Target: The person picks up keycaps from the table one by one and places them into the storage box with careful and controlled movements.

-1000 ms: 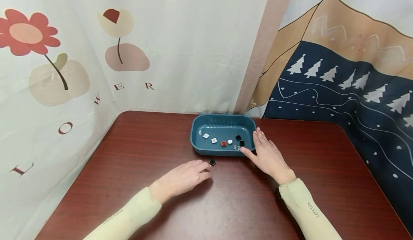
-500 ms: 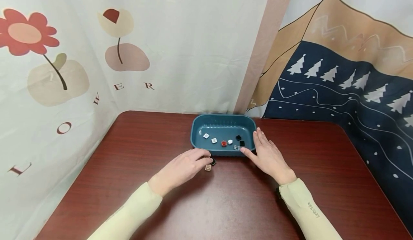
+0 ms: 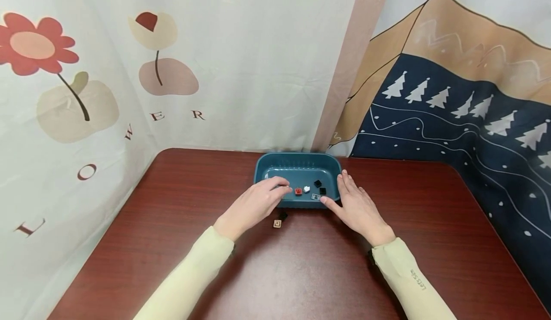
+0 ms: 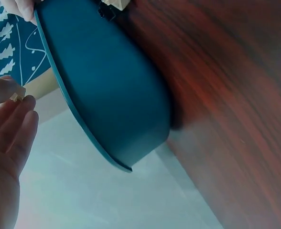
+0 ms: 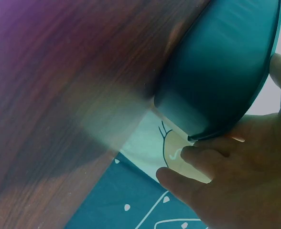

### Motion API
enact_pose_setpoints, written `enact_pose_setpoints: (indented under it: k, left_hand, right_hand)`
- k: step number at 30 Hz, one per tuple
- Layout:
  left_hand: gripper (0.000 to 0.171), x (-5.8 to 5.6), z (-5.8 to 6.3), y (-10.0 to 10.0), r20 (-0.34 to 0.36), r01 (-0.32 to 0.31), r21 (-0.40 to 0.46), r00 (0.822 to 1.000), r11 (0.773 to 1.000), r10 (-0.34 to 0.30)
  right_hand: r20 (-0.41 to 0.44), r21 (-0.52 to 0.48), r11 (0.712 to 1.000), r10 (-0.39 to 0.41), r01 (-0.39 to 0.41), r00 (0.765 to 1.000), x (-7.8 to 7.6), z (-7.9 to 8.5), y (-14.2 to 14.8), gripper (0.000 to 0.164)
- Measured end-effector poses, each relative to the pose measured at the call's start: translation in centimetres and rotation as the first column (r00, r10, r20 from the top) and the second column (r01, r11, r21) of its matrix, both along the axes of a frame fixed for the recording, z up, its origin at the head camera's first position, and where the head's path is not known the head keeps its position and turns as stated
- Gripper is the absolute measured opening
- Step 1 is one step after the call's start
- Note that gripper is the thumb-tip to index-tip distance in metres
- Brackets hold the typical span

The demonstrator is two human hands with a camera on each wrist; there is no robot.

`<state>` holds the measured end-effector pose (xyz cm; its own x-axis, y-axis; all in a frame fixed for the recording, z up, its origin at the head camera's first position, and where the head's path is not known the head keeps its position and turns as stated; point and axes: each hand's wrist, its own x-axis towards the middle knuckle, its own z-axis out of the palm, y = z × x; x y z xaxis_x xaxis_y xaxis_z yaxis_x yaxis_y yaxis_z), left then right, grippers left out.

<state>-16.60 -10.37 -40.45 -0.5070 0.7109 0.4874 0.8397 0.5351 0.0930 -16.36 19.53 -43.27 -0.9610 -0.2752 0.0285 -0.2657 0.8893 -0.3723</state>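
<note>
Over the front left of a blue plastic tray, my left hand pinches a small cream keycap between thumb and fingertips. Its fingers hide part of the tray floor. Visible inside the tray are a red keycap, a white piece, two black keycaps and a clear piece. My right hand rests with straight, spread fingers along the tray's right side, its thumb at the front rim. In front of the tray, a beige keycap and a black one lie on the table.
The reddish-brown wooden table stands against a flower-print curtain at the back and left. A navy curtain with white trees hangs on the right. The tray sits near the table's back edge.
My left hand has moved up and right from beside the black keycap to over the tray. The beige keycap came into view on the table. My right hand has stayed put.
</note>
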Motion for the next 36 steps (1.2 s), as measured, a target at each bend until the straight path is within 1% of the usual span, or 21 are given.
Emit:
enact_pose_setpoints:
  k: [4, 8, 12, 15, 18, 22, 25, 29, 36]
  left_hand:
    - [0.026, -0.9, 0.1, 0.9, 0.045, -0.027, 0.013, 0.999, 1.000, 0.026]
    - [0.023, -1.7, 0.2, 1.7, 0.072, -0.062, 0.014, 0.996, 0.998, 0.061]
    - [0.023, -2.5, 0.3, 2.5, 0.104, -0.101, -0.006, 0.989, 0.995, 0.101]
    - [0.022, -3.1, 0.3, 3.0, 0.138, -0.130, -0.032, 0.981, 0.991, 0.133]
    - [0.021, -3.8, 0.2, 3.4, 0.181, -0.157, -0.064, 0.969, 0.986, 0.166]
    - [0.021, -4.5, 0.0, 4.0, 0.237, -0.190, -0.100, 0.949, 0.977, 0.209]
    - [0.021, -5.0, -0.2, 4.3, 0.261, -0.211, -0.114, 0.937, 0.971, 0.234]
    - [0.021, -5.5, -0.4, 4.8, 0.287, -0.241, -0.132, 0.919, 0.961, 0.270]
    - [0.020, -5.9, -0.6, 5.4, 0.335, -0.287, -0.178, 0.882, 0.941, 0.332]
  right_hand:
    - [0.005, 0.004, 1.000, -0.004, 0.004, 1.000, 0.0, 0.0, 0.0, 0.102]
    - [-0.009, 0.008, 1.000, 0.000, 0.000, 1.000, 0.0, 0.0, 0.0, 0.102]
    - [-0.028, 0.007, 1.000, 0.001, -0.001, 1.000, 0.0, 0.0, 0.0, 0.100]
    - [-0.029, 0.007, 1.000, 0.000, 0.000, 1.000, 0.0, -0.1, -0.1, 0.100]
    - [-0.027, 0.008, 1.000, -0.001, 0.001, 1.000, -0.1, -0.1, -0.1, 0.100]
    - [-0.026, 0.006, 1.000, -0.003, 0.003, 1.000, -0.1, 0.0, -0.1, 0.100]
    - [-0.024, 0.002, 1.000, -0.006, 0.006, 1.000, -0.1, 0.0, -0.1, 0.099]
    - [-0.020, 0.002, 1.000, -0.007, 0.007, 1.000, -0.1, 0.0, -0.1, 0.099]
    - [-0.029, 0.009, 1.000, -0.005, 0.005, 1.000, -0.2, -0.2, -0.1, 0.099]
